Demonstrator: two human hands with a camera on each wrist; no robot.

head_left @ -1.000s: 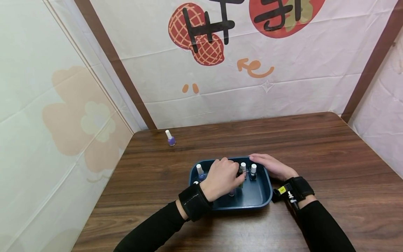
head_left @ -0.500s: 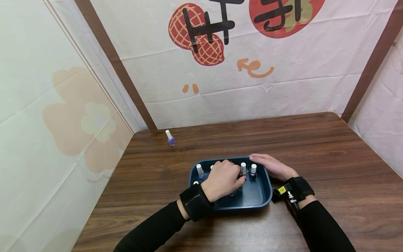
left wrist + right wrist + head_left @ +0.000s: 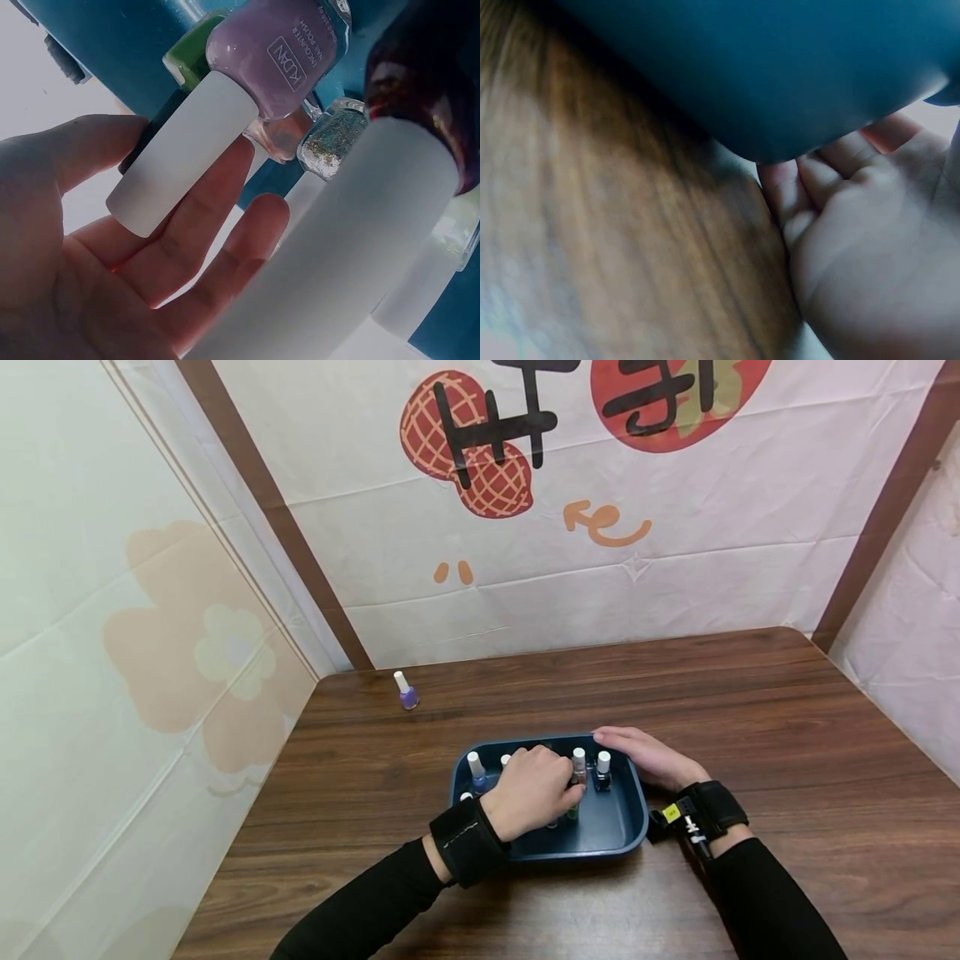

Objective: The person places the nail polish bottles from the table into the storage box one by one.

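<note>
My left hand (image 3: 529, 793) reaches into a dark blue tray (image 3: 609, 837). Its thumb and a finger pinch the black cap of a green nail polish bottle (image 3: 192, 54), seen in the left wrist view. Close to that hand are a lavender nail polish bottle (image 3: 276, 54), a silver glitter bottle (image 3: 334, 139) and a dark red bottle (image 3: 424, 97). With fairly straight fingers, my right hand (image 3: 651, 755) rests against the tray's far right corner; in the right wrist view its fingers (image 3: 847, 155) touch the outer wall. My left hand covers part of the tray's contents.
A purple nail polish bottle with a white cap (image 3: 408, 696) stands on the wooden table (image 3: 750, 718) near its far left corner. Inside the tray, a white-capped dark bottle (image 3: 603, 775) stands at the right and a blue one (image 3: 477, 772) at the left.
My left hand has shifted very slightly right within the tray, and a white cap behind it has come into view. The right hand and tray stay put.
</note>
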